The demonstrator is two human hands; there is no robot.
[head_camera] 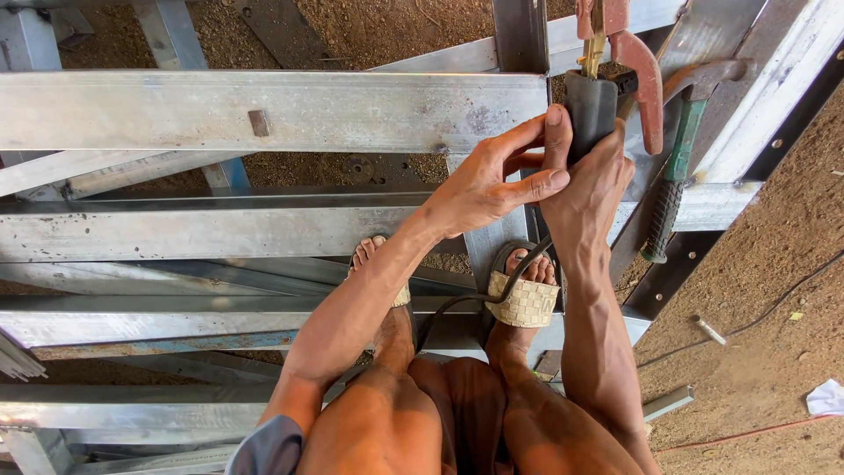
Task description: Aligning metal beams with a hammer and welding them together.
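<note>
Bare forearms and bare legs, left hand (pixel 488 180) and right hand (pixel 587 189) without gloves, a rolled grey-blue sleeve (pixel 268 449) at the left elbow, woven straw-coloured sandals (pixel 525 302) with dark straps, brown shorts (pixel 466 396)

Steel frame (pixel 264 110), hammer (pixel 673 180), on dirt ground (pixel 756 352)

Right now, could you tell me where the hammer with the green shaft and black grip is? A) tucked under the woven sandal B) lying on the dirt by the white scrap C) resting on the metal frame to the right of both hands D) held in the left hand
C: the hammer lies on the metal frame, untouched, right of the right hand and left hand, which grip the dark welding holder.
</note>
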